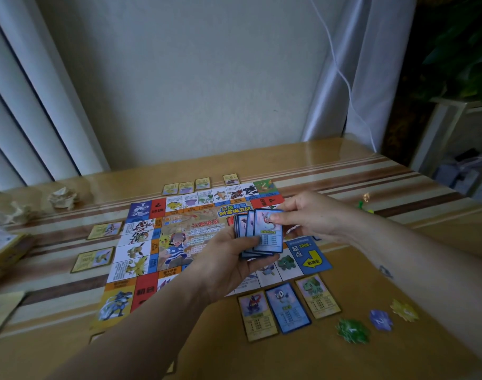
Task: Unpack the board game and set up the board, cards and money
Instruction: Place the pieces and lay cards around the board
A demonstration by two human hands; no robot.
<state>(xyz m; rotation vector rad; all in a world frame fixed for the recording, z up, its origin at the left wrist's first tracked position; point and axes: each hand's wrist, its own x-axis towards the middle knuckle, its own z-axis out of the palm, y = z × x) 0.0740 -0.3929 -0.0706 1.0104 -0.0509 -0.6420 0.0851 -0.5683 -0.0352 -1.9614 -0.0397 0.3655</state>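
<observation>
The desk (pixel 344 171) carries the board (pixel 141 242), laid flat in its middle. Above the board's near right part, the left hand (pixel 226 264) has its fingers clamped round a fan of blue cards (pixel 241 229). The right hand (pixel 311 215) pinches the front card (pixel 267 238) at its top. Just beside the board's near edge lie three cards (pixel 287 307), with three tokens (pixel 380 320) to their right.

- Left hand (pixel 228 259): bare, with faint tendon lines across its back.
- Left forearm (pixel 141 325): bare from the wrist to the bottom edge of the view.
- Right hand (pixel 311 215): bare, with long slender fingers.
- Right forearm (pixel 415 259): bare to the right edge of the view.
- Mark (pixel 385 271): small and dark, on the right forearm — too blurred to read.
</observation>
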